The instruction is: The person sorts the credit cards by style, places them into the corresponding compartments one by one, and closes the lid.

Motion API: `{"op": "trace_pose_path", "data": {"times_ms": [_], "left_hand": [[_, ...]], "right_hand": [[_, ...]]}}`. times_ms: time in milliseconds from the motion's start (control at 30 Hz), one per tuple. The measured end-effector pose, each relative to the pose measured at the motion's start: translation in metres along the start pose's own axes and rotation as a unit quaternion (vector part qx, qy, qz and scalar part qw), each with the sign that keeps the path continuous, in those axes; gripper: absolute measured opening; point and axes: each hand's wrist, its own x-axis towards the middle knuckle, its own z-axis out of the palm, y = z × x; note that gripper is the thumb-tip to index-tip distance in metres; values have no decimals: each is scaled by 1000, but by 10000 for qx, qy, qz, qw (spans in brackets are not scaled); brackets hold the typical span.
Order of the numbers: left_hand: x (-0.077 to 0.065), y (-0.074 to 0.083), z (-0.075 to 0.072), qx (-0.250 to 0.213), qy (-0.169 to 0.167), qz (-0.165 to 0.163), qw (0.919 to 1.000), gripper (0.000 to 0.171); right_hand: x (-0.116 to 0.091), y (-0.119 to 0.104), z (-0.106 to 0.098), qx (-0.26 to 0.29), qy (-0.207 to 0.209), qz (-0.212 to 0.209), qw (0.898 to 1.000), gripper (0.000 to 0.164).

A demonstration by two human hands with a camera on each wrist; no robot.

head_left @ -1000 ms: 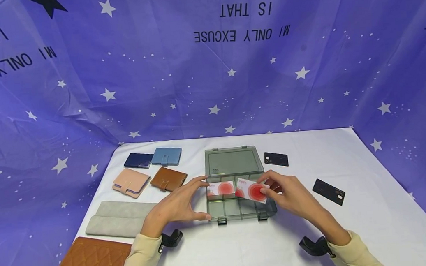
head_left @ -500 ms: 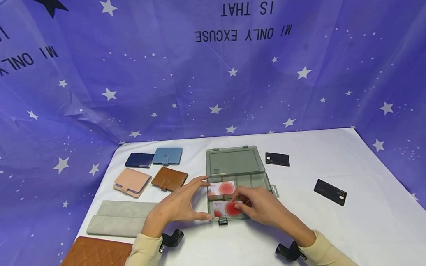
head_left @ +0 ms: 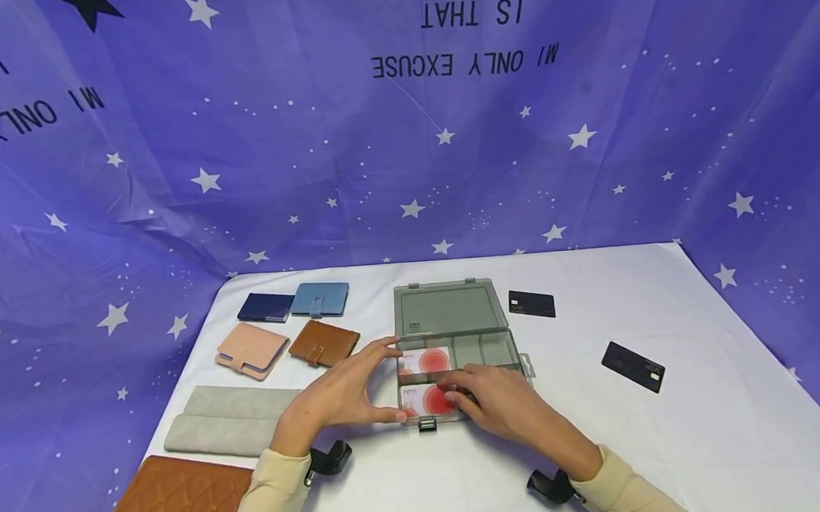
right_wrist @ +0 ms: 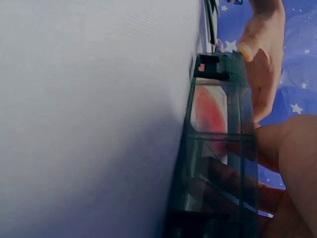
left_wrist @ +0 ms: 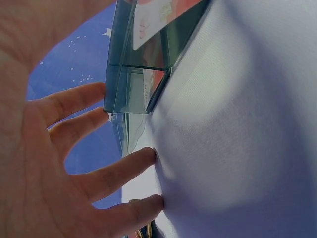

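A see-through green plastic box with divided compartments lies unlatched, its lid folded back flat. One red-and-white card sits in the back left compartments. My right hand pinches the right end of another red-and-white card in the front left part of the box; seen from the right wrist, its fingers reach down inside behind the clear wall. My left hand spans the box's left side, thumb at the front corner and index fingertip at the back one, with the other fingers extended and spread.
Two black cards lie to the right of the box. Small wallets in navy, blue, pink and brown lie at the left. Nearer are a grey folded wallet and a brown quilted pouch.
My right hand has carried the card left and toward the front, from above the box's right part down into the front left compartments. My left hand has stayed at the box's left side.
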Motion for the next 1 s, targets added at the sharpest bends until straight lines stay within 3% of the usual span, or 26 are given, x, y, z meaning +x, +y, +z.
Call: {"op": "trace_pose_path", "data": {"times_ms": [367, 1000], "left_hand": [[-1, 0, 1, -10, -32, -109, 9999, 96], [1, 1, 0, 68, -25, -156, 9999, 97]], "right_hand": [[-1, -2, 5, 172, 156, 168, 9996, 22], [-1, -1, -1, -70, 121, -48, 9999, 17]]}}
